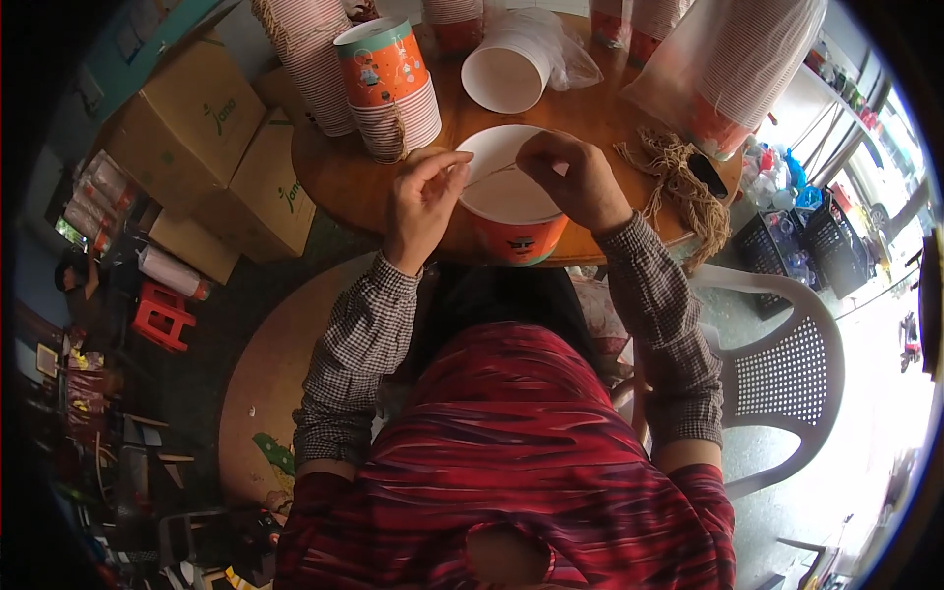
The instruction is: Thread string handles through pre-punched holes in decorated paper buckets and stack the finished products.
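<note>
In front of me at the table's near edge stands an orange paper bucket [518, 239] with a white inside, its open top facing up. A thin piece of cord [492, 175] runs between my hands across the bucket's mouth. My left hand [423, 202], at the bucket's left rim, pinches one end between thumb and fingertips. Over the right side of the opening, my right hand [580, 185] is closed on the other end, fingers bent down. To the right lies a bundle of loose tan cords [674, 187], with a dark oval object [706, 175] on it.
Nested paper buckets [385, 88] stand at the left on the wooden table [447, 231], a taller stack [305, 64] behind them. A white bucket [501, 79] lies on its side. Bagged stacks [752, 59] stand right. Cardboard boxes [197, 128] and a plastic chair [787, 374] flank me.
</note>
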